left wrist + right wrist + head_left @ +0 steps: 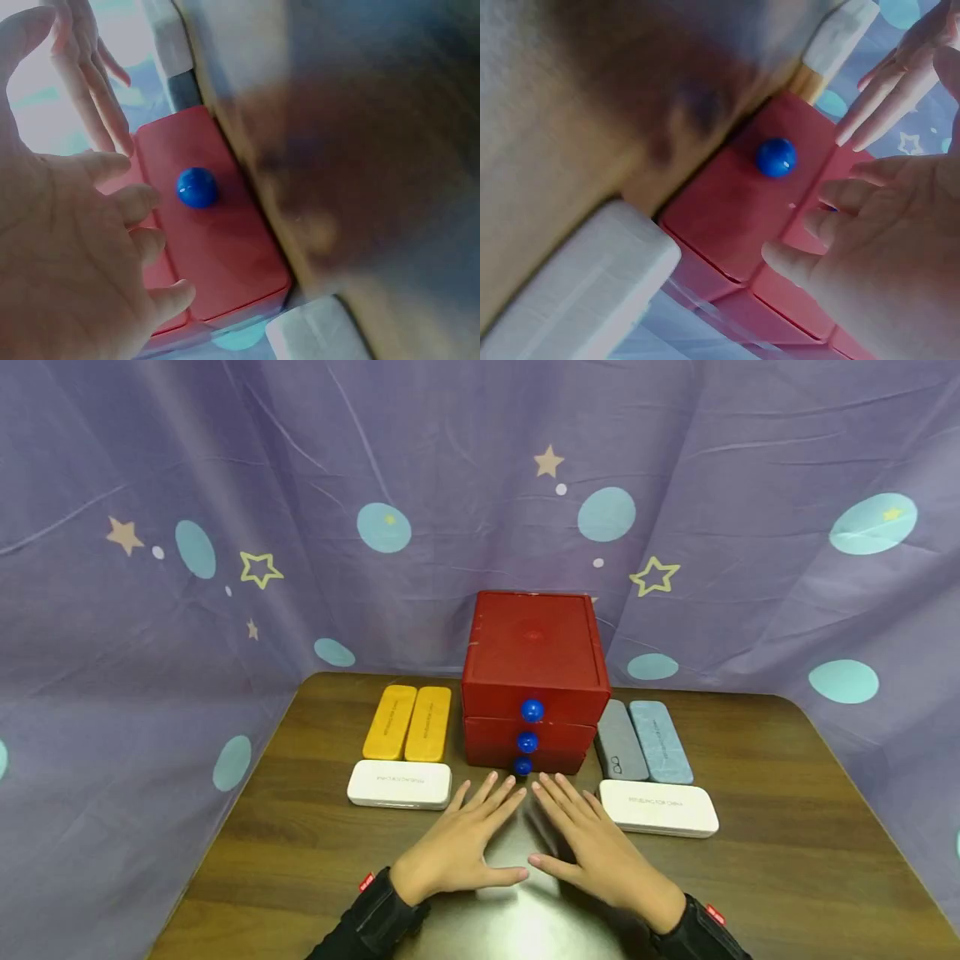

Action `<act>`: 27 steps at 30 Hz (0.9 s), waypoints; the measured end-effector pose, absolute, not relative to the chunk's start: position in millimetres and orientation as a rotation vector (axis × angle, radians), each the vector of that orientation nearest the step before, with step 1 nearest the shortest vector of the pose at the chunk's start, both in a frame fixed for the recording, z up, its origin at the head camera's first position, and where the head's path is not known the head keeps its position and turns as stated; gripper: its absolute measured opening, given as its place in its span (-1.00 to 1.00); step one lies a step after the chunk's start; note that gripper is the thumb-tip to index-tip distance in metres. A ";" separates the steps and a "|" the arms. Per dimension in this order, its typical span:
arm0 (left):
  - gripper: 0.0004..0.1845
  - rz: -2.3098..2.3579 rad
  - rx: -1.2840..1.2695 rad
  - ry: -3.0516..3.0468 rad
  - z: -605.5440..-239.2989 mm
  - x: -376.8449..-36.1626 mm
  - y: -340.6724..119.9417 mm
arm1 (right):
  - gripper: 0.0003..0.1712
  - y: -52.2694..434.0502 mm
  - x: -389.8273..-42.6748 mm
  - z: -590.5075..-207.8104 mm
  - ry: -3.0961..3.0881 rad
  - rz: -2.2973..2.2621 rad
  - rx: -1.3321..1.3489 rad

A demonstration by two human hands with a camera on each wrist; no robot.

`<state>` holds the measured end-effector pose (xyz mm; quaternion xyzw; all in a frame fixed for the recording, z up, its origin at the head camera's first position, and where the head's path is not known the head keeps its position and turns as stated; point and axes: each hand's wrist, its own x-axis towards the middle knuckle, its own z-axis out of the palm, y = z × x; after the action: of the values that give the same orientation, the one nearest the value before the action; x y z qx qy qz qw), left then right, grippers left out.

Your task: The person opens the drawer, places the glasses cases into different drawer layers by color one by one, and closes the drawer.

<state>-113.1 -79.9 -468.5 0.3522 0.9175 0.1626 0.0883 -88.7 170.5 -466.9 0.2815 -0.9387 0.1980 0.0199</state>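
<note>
A red box (534, 668) with three drawers stacked one over another stands mid-table, each drawer shut and fitted with a blue knob (532, 710). Just in front of it, my left hand (476, 837) and right hand (588, 843) lie flat on the table, palms down, fingers spread, holding nothing. Their fingertips stop just short of the lowest knob (522, 766). The left wrist view shows the left palm (67, 247) near the bottom drawer front (217, 232) and its knob (197, 187). The right wrist view shows the right hand (885, 247) beside the same knob (776, 157).
Two yellow cases (408, 722) lie left of the box with a white case (399, 783) in front of them. A grey case (621, 740) and a blue-grey case (660, 742) lie to the right, with another white case (657, 807) in front. A purple curtain (225, 527) surrounds the brown table (787, 860).
</note>
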 end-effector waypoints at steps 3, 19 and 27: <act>0.07 0.498 1.068 2.754 -460.9 -113.5 -81.2 | -0.04 170.2 -90.3 -456.1 -2.868 0.591 0.891; -0.23 0.803 1.201 2.954 -405.6 -111.1 -96.0 | -0.39 167.1 -107.7 -412.8 -2.375 0.586 0.974; -0.52 1.236 1.044 3.122 -374.6 -127.4 -102.8 | -0.38 158.3 -123.9 -385.8 -2.220 0.587 0.991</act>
<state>-127.4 -102.8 -374.6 0.2917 0.8723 0.3454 -0.1865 -123.9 158.3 -385.8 0.3760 -0.8425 0.2227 0.3149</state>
